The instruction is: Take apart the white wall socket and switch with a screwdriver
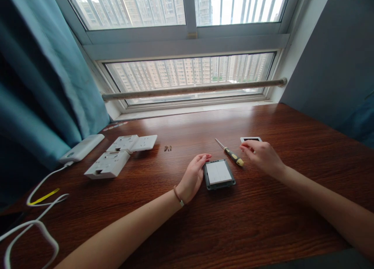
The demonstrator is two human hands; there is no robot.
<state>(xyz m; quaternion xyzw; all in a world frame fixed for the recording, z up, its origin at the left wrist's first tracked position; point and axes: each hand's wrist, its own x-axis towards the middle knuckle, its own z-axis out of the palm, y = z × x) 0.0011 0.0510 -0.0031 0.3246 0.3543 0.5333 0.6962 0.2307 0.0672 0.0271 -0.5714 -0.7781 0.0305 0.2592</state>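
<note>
A wall switch module with white rockers and a dark grey base lies face up on the table. My left hand is at its left side, fingers curved against its upper left edge. A screwdriver with a yellow-and-black handle lies just right of the switch, its tip pointing away. My right hand is closed in a pinch; what sits between its fingertips is too small to make out. Directly behind those fingers lies a white-edged piece with a dark middle, partly covered by the hand.
Several small screws lie left of centre. Farther left are white mounting boxes and a white socket plate. A white power bank, its cable and a yellow strip occupy the left side. A window rail runs behind the table.
</note>
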